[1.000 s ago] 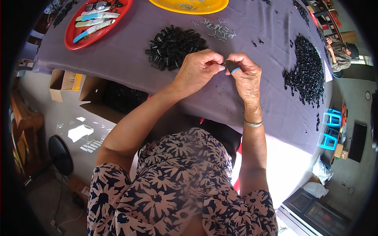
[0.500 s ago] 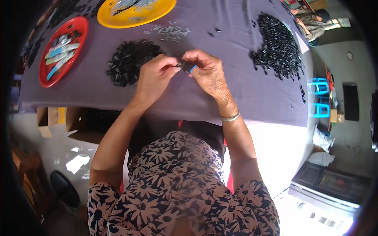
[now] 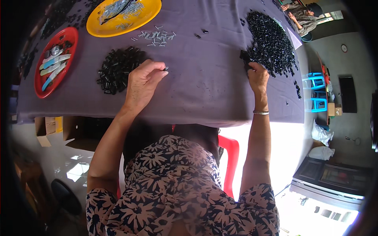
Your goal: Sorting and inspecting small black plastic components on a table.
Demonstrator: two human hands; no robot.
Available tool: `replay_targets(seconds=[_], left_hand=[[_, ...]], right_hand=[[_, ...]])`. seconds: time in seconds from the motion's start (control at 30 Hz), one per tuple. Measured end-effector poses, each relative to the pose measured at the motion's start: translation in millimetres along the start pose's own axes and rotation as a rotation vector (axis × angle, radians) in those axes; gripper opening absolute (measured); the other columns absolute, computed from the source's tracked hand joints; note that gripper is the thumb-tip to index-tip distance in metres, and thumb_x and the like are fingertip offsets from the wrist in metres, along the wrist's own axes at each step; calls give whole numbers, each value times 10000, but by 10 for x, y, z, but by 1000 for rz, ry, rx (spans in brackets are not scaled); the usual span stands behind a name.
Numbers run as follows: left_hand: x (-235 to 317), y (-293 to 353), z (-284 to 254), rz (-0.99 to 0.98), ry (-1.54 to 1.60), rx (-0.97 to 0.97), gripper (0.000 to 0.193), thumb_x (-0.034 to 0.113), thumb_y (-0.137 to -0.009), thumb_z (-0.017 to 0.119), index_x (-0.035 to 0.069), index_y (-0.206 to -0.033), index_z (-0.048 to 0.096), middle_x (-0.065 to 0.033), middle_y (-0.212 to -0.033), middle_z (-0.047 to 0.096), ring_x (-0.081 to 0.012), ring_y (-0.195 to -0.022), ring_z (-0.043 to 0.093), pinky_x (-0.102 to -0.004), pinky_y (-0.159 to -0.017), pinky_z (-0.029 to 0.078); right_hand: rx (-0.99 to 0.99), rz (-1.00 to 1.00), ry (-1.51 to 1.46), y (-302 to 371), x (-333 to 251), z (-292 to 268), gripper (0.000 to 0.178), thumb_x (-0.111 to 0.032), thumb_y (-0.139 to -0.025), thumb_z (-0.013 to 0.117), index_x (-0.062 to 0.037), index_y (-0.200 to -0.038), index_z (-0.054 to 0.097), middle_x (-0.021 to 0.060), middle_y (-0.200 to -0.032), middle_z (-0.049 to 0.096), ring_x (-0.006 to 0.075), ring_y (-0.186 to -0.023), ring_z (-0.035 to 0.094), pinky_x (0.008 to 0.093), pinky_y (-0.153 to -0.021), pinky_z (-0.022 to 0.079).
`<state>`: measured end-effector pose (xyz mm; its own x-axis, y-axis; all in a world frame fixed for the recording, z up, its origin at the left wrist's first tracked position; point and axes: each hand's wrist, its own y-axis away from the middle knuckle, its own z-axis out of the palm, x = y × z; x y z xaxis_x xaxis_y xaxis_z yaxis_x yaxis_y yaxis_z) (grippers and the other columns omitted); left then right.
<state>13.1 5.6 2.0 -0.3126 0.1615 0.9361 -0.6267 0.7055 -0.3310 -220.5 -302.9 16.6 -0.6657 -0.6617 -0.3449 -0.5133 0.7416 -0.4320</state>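
Note:
My left hand is closed in a pinch beside a heap of small black cylindrical pieces. A tiny metallic-looking piece sticks out from its fingertips. At the near left edge of a wider pile of shiny black pieces, my right hand has its fingers curled inward. Something black shows at those fingertips; whether it is held or part of the pile I cannot make out. A bracelet circles my right wrist.
Small pale pins lie scattered below a yellow plate of similar bits. A red tray at left holds knife-like tools with blue and pale handles. Purple-grey cloth covers the table. Another person sits at far right, near blue stools.
My hands have come apart. The right moved from the middle to the right-hand pile; the left shifted slightly left and down, still pinching. The blue-edged dark item between them no longer shows.

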Motion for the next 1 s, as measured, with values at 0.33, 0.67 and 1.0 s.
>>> replay_targets(seconds=[0.33,0.67,1.0], left_hand=[[12,26,-2,-66,75,-26,128,-33,-860,644,-12,-986,636,10,-848,567,-41,-779,520,-189,-709,441],[26,1,2,-69,81,-35,122,-13,-868,636,-26,-989,638,-14,-868,604,-53,-786,567,-197,-705,478],[48,18,-15,16,-9,2,143,7,-836,663,-17,-977,663,-45,-807,610,-65,-646,524,-226,-595,447]], right_hand=[[-144,-45,-354,371,-1046,-46,189,39,-746,567,-10,-895,674,45,-787,675,123,-682,643,268,-617,524],[-576,-170,-1115,425,-1975,144,121,-21,-921,574,35,-1007,638,64,-869,633,99,-710,603,239,-612,534],[-534,-403,-669,356,-2142,26,217,111,-843,545,6,-1013,629,48,-881,651,108,-784,630,238,-731,515]])
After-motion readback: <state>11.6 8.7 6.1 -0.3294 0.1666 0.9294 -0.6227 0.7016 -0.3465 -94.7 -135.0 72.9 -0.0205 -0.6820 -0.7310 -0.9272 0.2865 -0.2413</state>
